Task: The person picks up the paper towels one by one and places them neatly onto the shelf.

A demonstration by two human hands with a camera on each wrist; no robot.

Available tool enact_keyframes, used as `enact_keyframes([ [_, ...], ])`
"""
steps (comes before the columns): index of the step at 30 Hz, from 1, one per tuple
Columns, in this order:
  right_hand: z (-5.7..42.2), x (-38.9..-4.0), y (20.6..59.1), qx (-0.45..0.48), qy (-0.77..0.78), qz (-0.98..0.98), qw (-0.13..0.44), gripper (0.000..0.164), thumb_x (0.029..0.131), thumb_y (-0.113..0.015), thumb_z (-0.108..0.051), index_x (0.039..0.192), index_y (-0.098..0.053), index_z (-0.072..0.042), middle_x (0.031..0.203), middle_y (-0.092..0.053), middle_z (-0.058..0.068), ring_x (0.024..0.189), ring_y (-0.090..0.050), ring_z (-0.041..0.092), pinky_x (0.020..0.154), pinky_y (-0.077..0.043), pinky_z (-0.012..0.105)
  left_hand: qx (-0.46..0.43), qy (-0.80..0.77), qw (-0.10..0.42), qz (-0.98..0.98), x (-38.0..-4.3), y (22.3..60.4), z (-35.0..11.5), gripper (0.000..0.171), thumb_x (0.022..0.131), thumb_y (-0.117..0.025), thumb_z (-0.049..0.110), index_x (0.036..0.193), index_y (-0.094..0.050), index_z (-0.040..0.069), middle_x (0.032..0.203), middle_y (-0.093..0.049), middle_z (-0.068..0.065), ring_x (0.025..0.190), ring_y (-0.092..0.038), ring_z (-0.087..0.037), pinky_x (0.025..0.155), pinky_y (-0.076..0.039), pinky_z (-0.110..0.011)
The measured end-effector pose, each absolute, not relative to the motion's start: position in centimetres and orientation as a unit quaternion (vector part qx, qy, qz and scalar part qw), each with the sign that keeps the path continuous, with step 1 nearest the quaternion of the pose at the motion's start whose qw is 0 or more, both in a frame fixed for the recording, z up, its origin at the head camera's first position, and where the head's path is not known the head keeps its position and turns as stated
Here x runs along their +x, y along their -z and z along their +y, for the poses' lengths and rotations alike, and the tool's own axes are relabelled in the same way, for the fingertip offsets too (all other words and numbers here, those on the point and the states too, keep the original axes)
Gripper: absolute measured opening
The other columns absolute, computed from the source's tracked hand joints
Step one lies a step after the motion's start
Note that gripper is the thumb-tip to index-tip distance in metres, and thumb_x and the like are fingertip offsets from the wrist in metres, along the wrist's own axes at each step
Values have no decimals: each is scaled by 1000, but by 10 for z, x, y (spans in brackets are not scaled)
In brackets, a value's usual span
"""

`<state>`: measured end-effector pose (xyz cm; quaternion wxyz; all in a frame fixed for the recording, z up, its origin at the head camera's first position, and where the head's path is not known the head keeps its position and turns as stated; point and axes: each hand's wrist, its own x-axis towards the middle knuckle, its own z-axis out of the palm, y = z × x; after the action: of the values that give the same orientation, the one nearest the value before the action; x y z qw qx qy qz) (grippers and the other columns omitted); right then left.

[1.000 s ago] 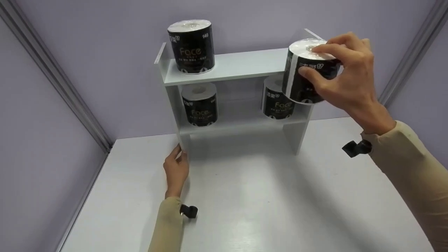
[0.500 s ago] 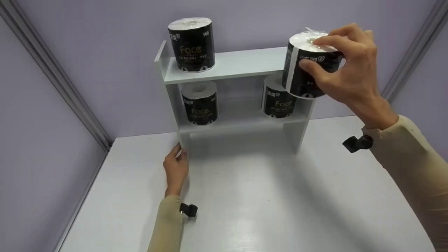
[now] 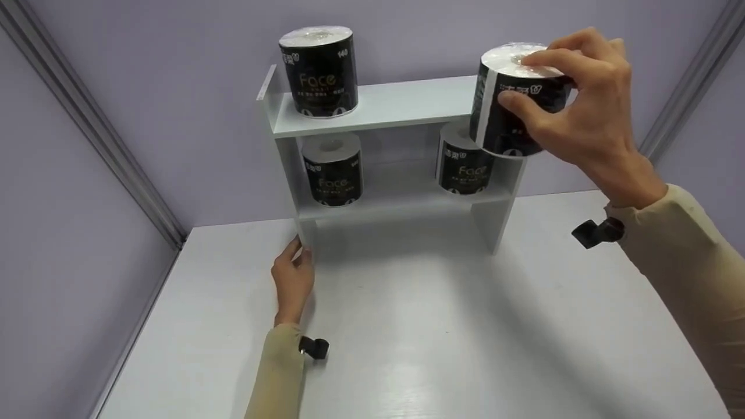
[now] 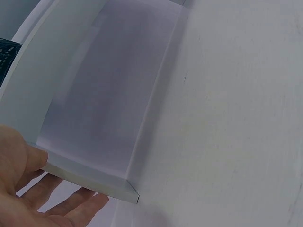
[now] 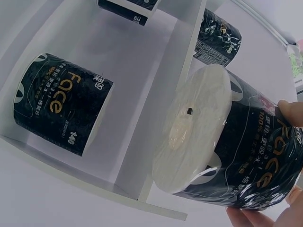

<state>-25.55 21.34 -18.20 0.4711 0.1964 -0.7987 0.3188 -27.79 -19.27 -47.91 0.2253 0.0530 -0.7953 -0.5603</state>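
My right hand [image 3: 593,99] grips a black-wrapped toilet paper roll [image 3: 509,128] from its right side, thumb on the front and fingers over the top. In the head view this roll overlaps the right end of the upper board of a white two-tier shelf [image 3: 416,107]. From the right wrist camera, the underside of the held roll [image 5: 194,127] shows beside that board. At the shelf's lower left, my left hand [image 3: 293,282] holds the side panel [image 4: 90,182], with the thumb inside and the fingers outside.
Another roll [image 3: 321,81] stands at the upper tier's left end. On the lower tier, one roll [image 3: 333,177] stands left and one roll [image 3: 463,169] right, partly hidden by the held roll. The shelf stands on a white table [image 3: 384,337] before a pale wall [image 3: 419,35].
My right hand has lifted the toilet paper roll a little higher against the shelf, drifting very slightly right. The left hand stays at the side panel.
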Motion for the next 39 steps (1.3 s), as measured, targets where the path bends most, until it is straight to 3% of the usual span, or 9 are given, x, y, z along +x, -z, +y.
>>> enact_keyframes([
  [10,216,-253,180,186,-327,-798,470,41,75,-92,-28,111,-85,-10,103,-50,-29,102,-36,-1,99,-28,33,47,557,229,-797,-277,478,-192,45,110,-56,11,153,-55,0,156,-56,-23,131,-66,-43,107,-59,-49],
  [19,214,-252,176,183,-333,-792,477,40,75,-91,-27,111,-85,-9,103,-50,-27,100,-34,0,87,-31,22,37,563,247,-787,-276,481,-191,44,108,-58,9,151,-56,-2,152,-59,-25,126,-68,-45,104,-59,-52],
  [39,208,-262,168,184,-323,-796,477,41,76,-91,-30,112,-85,-11,102,-48,-28,100,-34,-1,97,-26,30,52,570,230,-787,-275,481,-193,45,109,-57,10,153,-55,-1,155,-57,-24,130,-66,-45,106,-58,-52],
])
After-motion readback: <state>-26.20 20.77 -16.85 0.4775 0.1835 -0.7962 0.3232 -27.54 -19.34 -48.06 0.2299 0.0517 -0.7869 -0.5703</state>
